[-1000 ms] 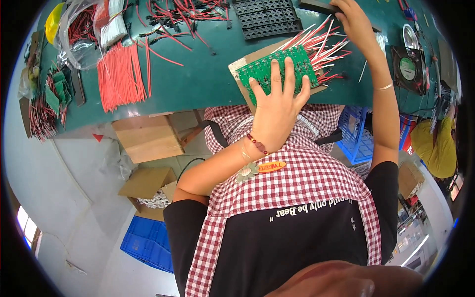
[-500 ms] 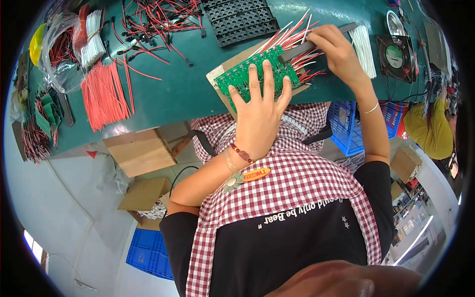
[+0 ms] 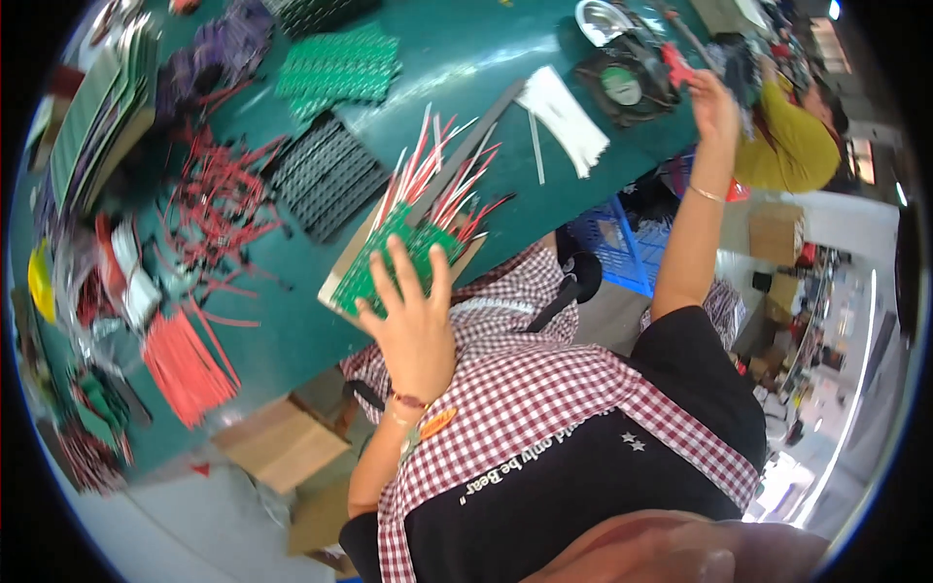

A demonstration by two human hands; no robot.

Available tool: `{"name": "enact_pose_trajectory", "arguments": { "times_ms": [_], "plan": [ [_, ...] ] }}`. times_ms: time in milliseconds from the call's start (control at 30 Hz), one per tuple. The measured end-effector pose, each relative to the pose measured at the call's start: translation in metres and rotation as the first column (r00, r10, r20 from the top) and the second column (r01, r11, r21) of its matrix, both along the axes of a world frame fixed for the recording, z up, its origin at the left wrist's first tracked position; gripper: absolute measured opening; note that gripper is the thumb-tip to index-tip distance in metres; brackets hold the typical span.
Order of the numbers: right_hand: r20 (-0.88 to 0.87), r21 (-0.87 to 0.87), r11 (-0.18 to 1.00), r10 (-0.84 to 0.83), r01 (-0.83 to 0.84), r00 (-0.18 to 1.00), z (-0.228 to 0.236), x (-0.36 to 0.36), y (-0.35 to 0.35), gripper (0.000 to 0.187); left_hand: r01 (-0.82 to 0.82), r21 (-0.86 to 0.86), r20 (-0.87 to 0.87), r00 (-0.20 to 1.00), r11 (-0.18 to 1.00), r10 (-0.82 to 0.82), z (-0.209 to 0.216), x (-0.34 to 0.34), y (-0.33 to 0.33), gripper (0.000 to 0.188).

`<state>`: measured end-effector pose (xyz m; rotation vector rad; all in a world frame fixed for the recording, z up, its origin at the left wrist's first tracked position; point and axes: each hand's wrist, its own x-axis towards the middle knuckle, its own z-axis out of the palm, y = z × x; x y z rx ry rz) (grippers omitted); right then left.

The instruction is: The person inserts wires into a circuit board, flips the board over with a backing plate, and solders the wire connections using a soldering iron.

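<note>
My left hand (image 3: pixel 413 325) lies with spread fingers on the green circuit board panel (image 3: pixel 397 251), pressing it onto a cardboard piece (image 3: pixel 333 290) at the table's near edge. Red and white wires (image 3: pixel 465 189) stick out from the panel's far side. A long dark flat bar (image 3: pixel 471 144) lies across the wires and the panel, with no hand on it. Stretched out to the far right, my right hand (image 3: pixel 714 105) has its fingers closed at a red object (image 3: pixel 677 66), too blurred to name, beside the black fan (image 3: pixel 622 83).
White wires (image 3: pixel 564 117) lie bundled left of the fan, near a shiny metal dish (image 3: pixel 603 19). Black trays (image 3: pixel 328 175), loose red wires (image 3: pixel 219 199), more green boards (image 3: pixel 340 68) and a red wire bundle (image 3: pixel 190 364) occupy the left side. A blue crate (image 3: pixel 617 243) stands below the edge.
My right hand has let go of the dark bar and moved far right to the red object. The bar stays on the wires. The view has turned; my left hand remains on the panel.
</note>
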<state>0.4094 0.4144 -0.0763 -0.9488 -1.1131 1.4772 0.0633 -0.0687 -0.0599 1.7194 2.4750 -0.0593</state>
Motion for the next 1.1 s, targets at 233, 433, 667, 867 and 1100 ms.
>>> {"name": "enact_pose_trajectory", "arguments": {
  "times_ms": [233,433,667,867,1100],
  "plan": [
    [-0.497,-0.253,0.913,0.161,-0.319,0.853,-0.026,-0.024,0.104,0.036,-0.027,0.014,0.011,1.000,1.000,0.027,-0.002,-0.003,0.000,0.054],
    [-0.245,0.058,0.964,0.265,-0.259,0.933,0.048,0.079,0.107,0.052,0.000,0.175,0.108,0.994,0.985,-0.019,-0.012,-0.011,0.007,0.052],
    [0.643,0.689,0.415,0.028,-0.594,0.765,0.025,-0.238,-0.276,0.056,-0.093,0.181,0.071,0.994,0.979,0.081,-0.017,-0.006,-0.010,0.054],
    [0.822,0.520,0.292,0.084,-0.802,0.563,0.001,-0.283,-0.316,0.050,-0.097,0.217,0.085,0.993,0.971,0.080,-0.023,-0.004,0.000,0.047],
    [0.894,0.430,0.246,0.018,-0.869,0.447,0.001,-0.286,-0.319,0.047,-0.097,0.221,0.184,0.981,0.970,0.056,-0.010,-0.019,-0.007,0.066]
  ]
}}
